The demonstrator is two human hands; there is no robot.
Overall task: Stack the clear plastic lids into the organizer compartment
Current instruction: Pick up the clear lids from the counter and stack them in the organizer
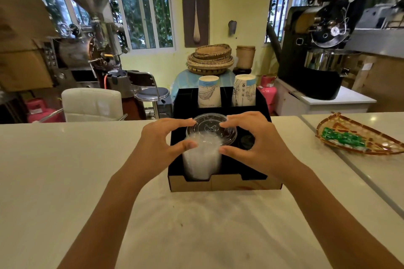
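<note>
**Lids held at the top of the stack, both hands on the rim**

Lids [203, 155], clear plastic and nested into a tall stack, stand in the near left compartment of the organizer, and the order below runs from the biggest thing down.

A white counter [65, 170] fills the near half of the scene and carries everything. On it, at the middle, sits the black organizer [220, 183] with a pale cardboard front wall. Its far compartments hold two upright stacks of printed paper cups [208, 91], one left and one right. A dark round item lies in the near right compartment, too dim to name.

To the far right on the counter rests a woven tray [371, 148] holding green-wrapped pieces [343, 138].

The left hand [161, 144] and the right hand [260, 144] come in from the near edge and meet at the stack. Each grips the top lid [211, 129] by its rim, thumb on the near side and fingers on the far side. That top lid sits slightly tilted, above the organizer's walls.
</note>
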